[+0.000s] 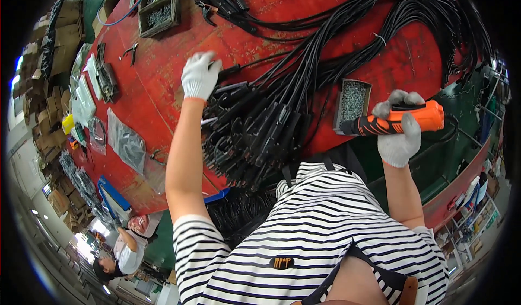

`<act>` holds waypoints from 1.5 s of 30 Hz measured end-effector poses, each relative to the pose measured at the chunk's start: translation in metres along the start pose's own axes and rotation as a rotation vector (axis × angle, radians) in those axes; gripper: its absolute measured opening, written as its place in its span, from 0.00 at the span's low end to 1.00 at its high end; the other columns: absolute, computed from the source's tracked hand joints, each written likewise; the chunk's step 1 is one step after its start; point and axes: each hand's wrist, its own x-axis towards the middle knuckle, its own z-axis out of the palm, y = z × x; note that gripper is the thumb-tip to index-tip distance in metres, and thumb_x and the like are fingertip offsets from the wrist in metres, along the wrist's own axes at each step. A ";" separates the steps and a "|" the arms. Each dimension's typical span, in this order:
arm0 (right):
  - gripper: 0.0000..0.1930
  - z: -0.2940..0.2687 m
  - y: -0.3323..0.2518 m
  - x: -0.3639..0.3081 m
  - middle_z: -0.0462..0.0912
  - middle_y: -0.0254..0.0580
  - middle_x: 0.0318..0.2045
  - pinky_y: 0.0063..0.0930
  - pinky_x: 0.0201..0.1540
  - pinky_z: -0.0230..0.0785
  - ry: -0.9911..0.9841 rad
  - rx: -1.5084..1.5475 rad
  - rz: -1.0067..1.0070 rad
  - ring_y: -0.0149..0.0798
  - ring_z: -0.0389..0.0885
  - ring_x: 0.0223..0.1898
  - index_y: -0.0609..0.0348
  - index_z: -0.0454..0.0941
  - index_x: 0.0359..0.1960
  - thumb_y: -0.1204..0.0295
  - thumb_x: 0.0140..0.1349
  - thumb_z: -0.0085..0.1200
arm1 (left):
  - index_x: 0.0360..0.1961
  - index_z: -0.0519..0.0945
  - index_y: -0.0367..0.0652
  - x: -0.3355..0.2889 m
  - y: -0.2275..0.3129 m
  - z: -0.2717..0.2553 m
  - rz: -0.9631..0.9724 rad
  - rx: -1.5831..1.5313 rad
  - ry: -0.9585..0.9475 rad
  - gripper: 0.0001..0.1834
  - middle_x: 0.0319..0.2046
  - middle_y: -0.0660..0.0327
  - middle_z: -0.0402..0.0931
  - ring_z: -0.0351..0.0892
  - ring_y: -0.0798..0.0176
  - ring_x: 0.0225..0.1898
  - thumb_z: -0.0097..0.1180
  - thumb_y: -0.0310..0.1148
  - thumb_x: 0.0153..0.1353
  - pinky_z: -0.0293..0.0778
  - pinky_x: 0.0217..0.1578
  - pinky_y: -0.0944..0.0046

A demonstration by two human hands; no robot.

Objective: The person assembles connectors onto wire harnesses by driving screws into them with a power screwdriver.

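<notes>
My right hand (400, 142), in a white glove with grey fingertips, is wrapped round an orange and black electric screwdriver (430, 116). The tool lies nearly level, its black nose pointing left at the lower edge of a small box of screws (353, 100). My left hand (199, 78), gloved too, is over the red table with its fingers curled in. Beside its thumb is the end of a black cable (232, 68); whether the fingers hold anything is hidden. Right of and below that hand lies a heap of black cables with plug-like ends (255, 134).
Long bundled cables (374, 7) sweep across the red table (157, 69). At the far left are a divided wooden tray (159, 12) of small metal parts and pliers (132, 53). Plastic bags (126, 141) lie on the left side. Another person (122, 253) is at lower left.
</notes>
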 end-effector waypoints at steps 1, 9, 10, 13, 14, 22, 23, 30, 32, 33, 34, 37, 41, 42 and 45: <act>0.20 0.002 0.002 -0.001 0.81 0.43 0.53 0.43 0.52 0.73 0.042 0.001 0.016 0.40 0.82 0.44 0.46 0.74 0.60 0.70 0.67 0.58 | 0.54 0.85 0.47 0.025 -0.014 0.011 0.070 0.043 0.034 0.21 0.53 0.50 0.84 0.82 0.43 0.56 0.67 0.44 0.63 0.77 0.59 0.48; 0.20 -0.001 0.002 -0.018 0.81 0.43 0.49 0.44 0.50 0.76 0.301 -0.140 0.022 0.40 0.85 0.41 0.47 0.72 0.57 0.70 0.64 0.61 | 0.72 0.72 0.43 0.158 -0.049 0.067 0.146 0.439 -0.169 0.44 0.74 0.48 0.68 0.61 0.44 0.78 0.66 0.57 0.60 0.54 0.78 0.46; 0.20 -0.003 0.002 -0.020 0.81 0.43 0.49 0.44 0.49 0.76 0.337 -0.157 0.034 0.40 0.85 0.41 0.47 0.72 0.57 0.70 0.64 0.61 | 0.72 0.73 0.44 0.161 -0.047 0.063 0.191 0.445 -0.187 0.46 0.74 0.48 0.67 0.60 0.44 0.78 0.67 0.60 0.58 0.51 0.79 0.46; 0.19 -0.004 0.007 -0.019 0.82 0.43 0.48 0.45 0.48 0.78 0.370 -0.146 0.056 0.40 0.86 0.41 0.48 0.73 0.57 0.72 0.64 0.59 | 0.61 0.80 0.47 0.172 -0.036 0.040 0.260 0.450 -0.290 0.43 0.62 0.49 0.76 0.69 0.46 0.71 0.70 0.65 0.52 0.55 0.75 0.45; 0.19 -0.003 0.009 -0.017 0.82 0.43 0.47 0.45 0.48 0.78 0.385 -0.129 0.076 0.40 0.86 0.41 0.48 0.73 0.57 0.72 0.65 0.58 | 0.57 0.81 0.47 0.177 -0.034 0.026 0.257 0.458 -0.370 0.40 0.58 0.50 0.79 0.72 0.47 0.67 0.70 0.65 0.51 0.58 0.73 0.44; 0.18 0.014 0.022 -0.013 0.83 0.45 0.46 0.43 0.46 0.82 0.320 -0.076 0.130 0.41 0.85 0.40 0.53 0.73 0.56 0.78 0.64 0.55 | 0.63 0.77 0.59 0.083 -0.107 0.042 0.163 0.167 -0.327 0.26 0.48 0.46 0.81 0.85 0.38 0.46 0.63 0.52 0.66 0.80 0.46 0.42; 0.17 0.013 0.021 -0.011 0.83 0.45 0.45 0.41 0.46 0.82 0.345 -0.090 0.152 0.41 0.85 0.40 0.55 0.73 0.55 0.79 0.64 0.55 | 0.63 0.76 0.59 0.074 -0.099 0.047 0.066 0.162 -0.340 0.26 0.50 0.44 0.81 0.85 0.37 0.48 0.63 0.51 0.66 0.80 0.48 0.42; 0.12 0.028 0.027 0.005 0.83 0.43 0.37 0.35 0.37 0.83 0.225 -0.135 0.197 0.37 0.86 0.33 0.60 0.76 0.47 0.78 0.62 0.58 | 0.66 0.75 0.53 0.023 -0.087 0.017 -0.097 0.001 -0.211 0.28 0.51 0.47 0.86 0.85 0.39 0.52 0.61 0.50 0.69 0.79 0.53 0.45; 0.13 0.018 0.028 0.011 0.83 0.43 0.42 0.31 0.37 0.81 0.116 -0.151 0.247 0.36 0.86 0.33 0.59 0.77 0.49 0.75 0.62 0.60 | 0.66 0.75 0.51 0.036 -0.045 -0.022 -0.100 0.005 -0.206 0.28 0.47 0.45 0.86 0.85 0.38 0.51 0.62 0.49 0.69 0.79 0.51 0.45; 0.15 0.018 0.029 0.018 0.83 0.43 0.43 0.31 0.37 0.81 0.008 -0.155 0.329 0.35 0.86 0.32 0.58 0.77 0.51 0.74 0.63 0.61 | 0.65 0.76 0.49 0.035 -0.031 -0.043 -0.120 -0.032 -0.224 0.28 0.45 0.45 0.86 0.85 0.38 0.50 0.63 0.49 0.68 0.79 0.51 0.46; 0.18 0.018 0.032 0.027 0.83 0.43 0.45 0.31 0.37 0.81 -0.103 -0.158 0.411 0.35 0.86 0.32 0.58 0.78 0.54 0.72 0.63 0.62 | 0.63 0.77 0.48 0.031 -0.017 -0.062 -0.142 -0.067 -0.243 0.27 0.43 0.45 0.86 0.85 0.38 0.49 0.63 0.49 0.68 0.79 0.50 0.47; 0.24 0.023 0.065 0.051 0.83 0.39 0.46 0.31 0.35 0.81 -0.250 0.051 0.762 0.35 0.85 0.30 0.54 0.76 0.63 0.70 0.65 0.63 | 0.57 0.81 0.40 0.001 0.051 -0.108 -0.313 -0.385 -0.386 0.28 0.39 0.48 0.86 0.87 0.48 0.44 0.67 0.49 0.63 0.79 0.49 0.54; 0.25 0.038 0.131 0.062 0.83 0.35 0.42 0.35 0.34 0.82 -0.238 0.189 0.976 0.36 0.84 0.28 0.44 0.76 0.67 0.65 0.68 0.62 | 0.63 0.77 0.36 -0.059 0.135 -0.114 -0.294 -0.383 -0.419 0.28 0.35 0.56 0.84 0.82 0.64 0.32 0.65 0.41 0.68 0.79 0.33 0.60; 0.24 0.043 0.144 0.059 0.82 0.35 0.40 0.36 0.34 0.82 -0.237 0.230 1.015 0.36 0.84 0.28 0.42 0.76 0.67 0.64 0.68 0.62 | 0.62 0.79 0.38 -0.079 0.142 -0.106 -0.392 -0.428 -0.418 0.32 0.45 0.43 0.85 0.86 0.44 0.49 0.64 0.49 0.65 0.77 0.55 0.53; 0.19 0.054 0.154 0.055 0.84 0.33 0.36 0.35 0.32 0.81 -0.213 0.286 0.973 0.36 0.85 0.27 0.41 0.80 0.60 0.64 0.68 0.62 | 0.62 0.77 0.38 -0.127 0.179 -0.108 -0.501 -0.599 -0.411 0.29 0.39 0.55 0.83 0.82 0.58 0.40 0.66 0.44 0.67 0.78 0.40 0.58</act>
